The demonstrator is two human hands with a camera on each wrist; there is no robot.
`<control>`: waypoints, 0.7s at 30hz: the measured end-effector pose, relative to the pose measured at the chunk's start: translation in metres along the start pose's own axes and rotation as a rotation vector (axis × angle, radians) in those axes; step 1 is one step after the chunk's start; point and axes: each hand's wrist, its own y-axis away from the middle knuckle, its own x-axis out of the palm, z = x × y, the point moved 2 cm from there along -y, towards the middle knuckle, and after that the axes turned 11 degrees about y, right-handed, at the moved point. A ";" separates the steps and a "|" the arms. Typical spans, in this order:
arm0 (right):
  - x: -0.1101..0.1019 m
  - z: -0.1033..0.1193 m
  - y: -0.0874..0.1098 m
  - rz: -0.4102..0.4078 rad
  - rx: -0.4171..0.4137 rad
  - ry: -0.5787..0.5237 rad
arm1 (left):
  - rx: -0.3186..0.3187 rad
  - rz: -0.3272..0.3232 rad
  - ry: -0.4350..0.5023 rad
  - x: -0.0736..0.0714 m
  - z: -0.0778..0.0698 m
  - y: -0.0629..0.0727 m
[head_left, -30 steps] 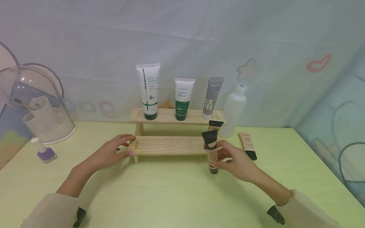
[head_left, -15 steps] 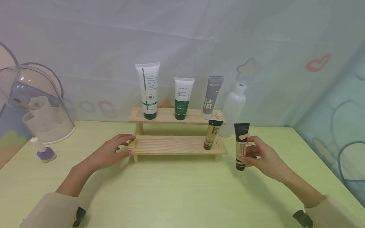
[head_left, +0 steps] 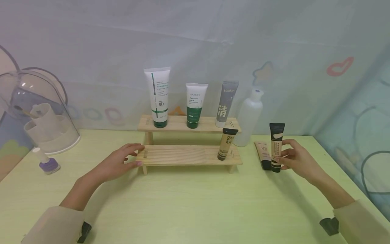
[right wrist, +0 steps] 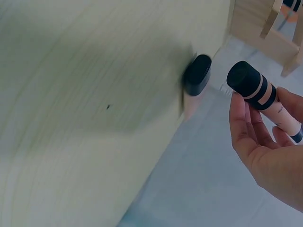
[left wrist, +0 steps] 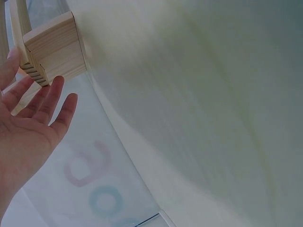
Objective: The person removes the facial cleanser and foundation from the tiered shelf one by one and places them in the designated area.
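My right hand (head_left: 300, 161) pinches a small beige squeeze tube with black ends (head_left: 276, 149), upright, black cap down, at the table's right. In the right wrist view its cap points toward the camera's side. Just left of it a BB cream tube (head_left: 263, 154) lies on the table, partly covered by the held tube in the head view. My left hand (head_left: 118, 162) holds the left end of the two-tier wooden rack (head_left: 176, 155), thumb at the front edge, fingers at the back. A yellow-beige tube with black ends (head_left: 226, 145) stands on the lower tier's right end.
On the upper tier stand a white tube (head_left: 159, 96), a white-and-green tube (head_left: 196, 105) and a grey tube (head_left: 226, 103). A translucent bottle (head_left: 250, 117) is behind the rack's right end. At left are purple nail polish (head_left: 48, 164) and a clear-domed organizer (head_left: 50, 132).
My right hand has carried the beige tube rightward, from in front of the rack's right end to beside the lying BB cream tube. My left hand has stayed at the rack's left end.
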 end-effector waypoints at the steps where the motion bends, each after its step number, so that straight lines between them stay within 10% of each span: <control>1: -0.001 -0.004 -0.001 0.003 0.012 0.003 | 0.000 0.000 -0.001 0.000 0.000 0.000; 21: -0.003 -0.056 -0.017 0.090 0.185 -0.131 | -0.001 0.001 -0.018 0.000 0.001 -0.001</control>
